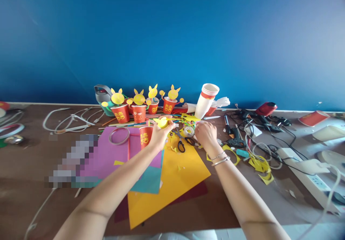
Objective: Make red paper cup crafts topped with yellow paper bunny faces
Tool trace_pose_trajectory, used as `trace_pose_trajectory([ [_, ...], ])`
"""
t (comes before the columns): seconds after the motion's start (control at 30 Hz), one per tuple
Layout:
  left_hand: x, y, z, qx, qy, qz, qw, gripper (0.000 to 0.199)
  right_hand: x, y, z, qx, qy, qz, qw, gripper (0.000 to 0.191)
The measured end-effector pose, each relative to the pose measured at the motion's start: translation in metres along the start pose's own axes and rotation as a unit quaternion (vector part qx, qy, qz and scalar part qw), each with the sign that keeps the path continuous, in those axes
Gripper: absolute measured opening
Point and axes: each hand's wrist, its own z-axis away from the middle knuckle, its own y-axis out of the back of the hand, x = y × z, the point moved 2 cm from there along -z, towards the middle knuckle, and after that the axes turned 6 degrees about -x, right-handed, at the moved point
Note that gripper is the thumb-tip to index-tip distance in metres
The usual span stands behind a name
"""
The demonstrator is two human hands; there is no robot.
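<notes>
left hand (162, 132) grip pinched on yellow cutout (162, 123), go light, paper creases. right hand (206, 135) bunched near tape (189, 130), honestly can't tell if grip's holding anything.

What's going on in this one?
Someone is doing papercraft at a brown table. The left hand holds a small yellow eared cutout, while the right hand is beside a roll of clear tape; whether it grips anything is hard to tell. Scissors lie between the hands. Four red cups with yellow eared figures stand at the back, and another red cup stands near the left forearm.
</notes>
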Motion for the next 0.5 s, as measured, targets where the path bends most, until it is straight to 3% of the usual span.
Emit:
trace_pose_trajectory([
  [0.07,-0.001,-0.002,0.002,0.002,0.011,-0.012,1.000,0.037,-0.003,-0.002,0.002,0.019,0.004,-0.036,0.999,0.012],
  [0.13,-0.001,-0.004,0.004,0.003,0.006,-0.037,0.999,0.037,-0.013,-0.004,0.005,0.009,0.045,-0.157,0.986,0.013],
  [0.2,-0.003,-0.007,0.007,-0.003,-0.001,-0.058,0.998,0.037,-0.026,-0.008,0.009,-0.046,0.080,-0.301,0.949,0.020],
  [0.27,-0.005,-0.011,0.009,-0.016,-0.003,-0.074,0.997,0.035,-0.036,-0.010,0.012,-0.084,0.089,-0.377,0.918,0.020],
  [0.4,0.007,-0.012,0.007,-0.043,-0.044,-0.126,0.990,0.030,-0.039,-0.006,0.014,-0.035,0.092,-0.377,0.921,0.015],
  [0.47,0.028,0.001,0.000,-0.034,-0.089,-0.200,0.975,0.026,-0.034,-0.004,0.012,0.004,0.085,-0.364,0.927,0.015],
  [0.5,0.041,0.013,-0.006,0.002,-0.112,-0.256,0.960,0.022,-0.031,-0.003,0.010,0.015,0.078,-0.362,0.929,0.015],
])
